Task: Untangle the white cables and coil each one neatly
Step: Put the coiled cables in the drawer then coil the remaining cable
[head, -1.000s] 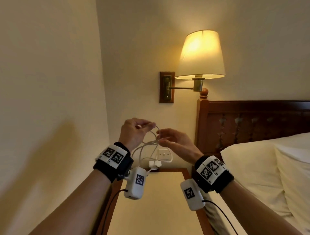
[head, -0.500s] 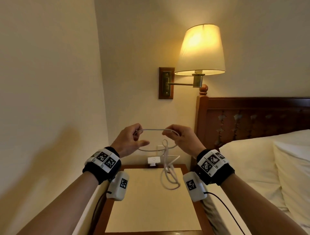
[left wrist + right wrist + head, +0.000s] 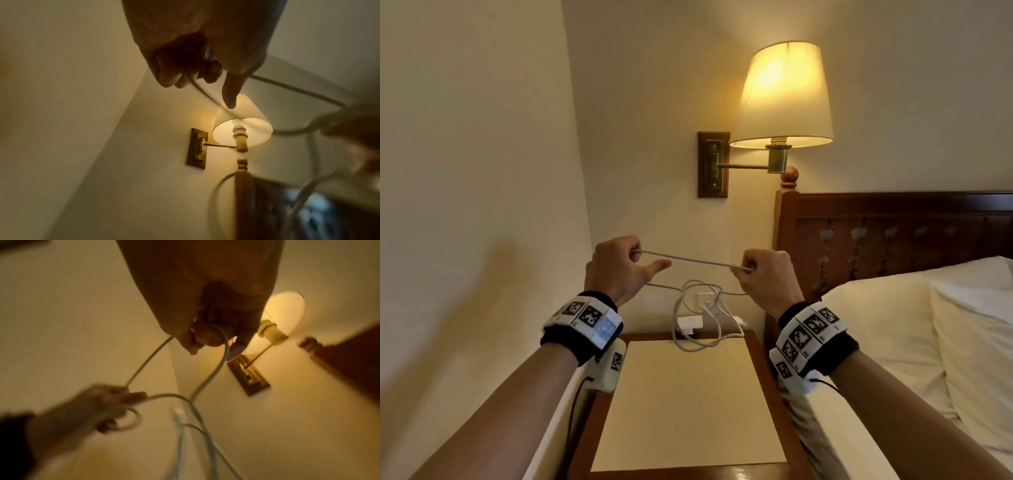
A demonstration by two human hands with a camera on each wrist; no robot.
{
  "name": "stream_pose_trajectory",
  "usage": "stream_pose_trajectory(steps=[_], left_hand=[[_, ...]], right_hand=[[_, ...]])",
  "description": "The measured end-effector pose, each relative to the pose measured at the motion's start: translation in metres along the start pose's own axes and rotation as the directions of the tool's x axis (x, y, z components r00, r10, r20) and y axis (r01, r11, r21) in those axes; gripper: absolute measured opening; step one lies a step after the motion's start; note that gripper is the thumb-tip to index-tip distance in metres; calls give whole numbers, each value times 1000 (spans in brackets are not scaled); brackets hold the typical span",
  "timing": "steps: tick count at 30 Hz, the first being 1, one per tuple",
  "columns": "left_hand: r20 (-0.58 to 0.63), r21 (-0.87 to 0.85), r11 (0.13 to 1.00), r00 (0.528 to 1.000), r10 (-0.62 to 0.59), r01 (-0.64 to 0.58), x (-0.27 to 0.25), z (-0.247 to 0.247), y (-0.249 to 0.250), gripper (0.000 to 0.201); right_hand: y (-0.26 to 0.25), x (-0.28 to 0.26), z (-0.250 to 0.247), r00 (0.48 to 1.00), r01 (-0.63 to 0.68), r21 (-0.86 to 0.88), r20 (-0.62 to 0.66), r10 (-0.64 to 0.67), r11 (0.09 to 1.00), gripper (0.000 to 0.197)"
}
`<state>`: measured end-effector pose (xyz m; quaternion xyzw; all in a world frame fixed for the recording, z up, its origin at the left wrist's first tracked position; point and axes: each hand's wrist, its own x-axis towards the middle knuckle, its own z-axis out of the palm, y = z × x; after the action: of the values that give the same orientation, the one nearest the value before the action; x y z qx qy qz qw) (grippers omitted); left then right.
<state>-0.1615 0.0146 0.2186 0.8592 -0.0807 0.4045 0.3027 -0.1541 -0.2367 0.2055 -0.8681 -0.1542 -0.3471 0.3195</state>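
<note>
Both hands hold one stretch of the white cables (image 3: 690, 261) taut above the desk (image 3: 688, 394): left hand (image 3: 616, 270) and right hand (image 3: 767, 277) each have fingers curled round it, the left thumb straight. Tangled loops hang below, so untangling looks mid-way; next, probably, working a loop free. Wall left, bed (image 3: 893, 342) right, open room above

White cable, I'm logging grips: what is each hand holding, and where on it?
Both hold the white cable: left hand and right hand each grip one end of a taut stretch, and tangled loops hang below.
</note>
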Motion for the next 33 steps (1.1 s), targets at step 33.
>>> stream_pose_trajectory(steps=[33], left_hand=[[422,-293,921,899,-115,255,-15,-13,-60,43]], right_hand=[[31,-12,-35,938,-335,490,90,335,805,49]])
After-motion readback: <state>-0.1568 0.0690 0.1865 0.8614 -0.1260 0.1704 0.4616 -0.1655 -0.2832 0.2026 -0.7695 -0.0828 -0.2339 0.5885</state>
